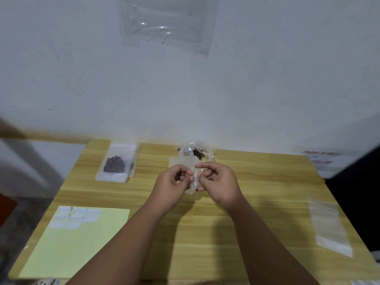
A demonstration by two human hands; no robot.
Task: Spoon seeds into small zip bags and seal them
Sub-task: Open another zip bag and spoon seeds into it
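Over the middle of the wooden table [257,182], both hands hold one small clear zip bag [192,185]. My left hand [171,186] pinches its left edge and my right hand [219,182] pinches its right edge with curled fingers. A few dark seeds show at the bag's right side. Behind the hands lies an open clear plastic bag of brown seeds [195,152] with a spoon bowl in it. A translucent bag sheet [182,161] lies just in front of it.
A filled zip bag of dark seeds [115,164] rests on other bags at the back left. A yellow sheet with white labels [82,243] lies front left. Empty clear bags [329,225] lie near the right edge. A wall stands right behind the table.
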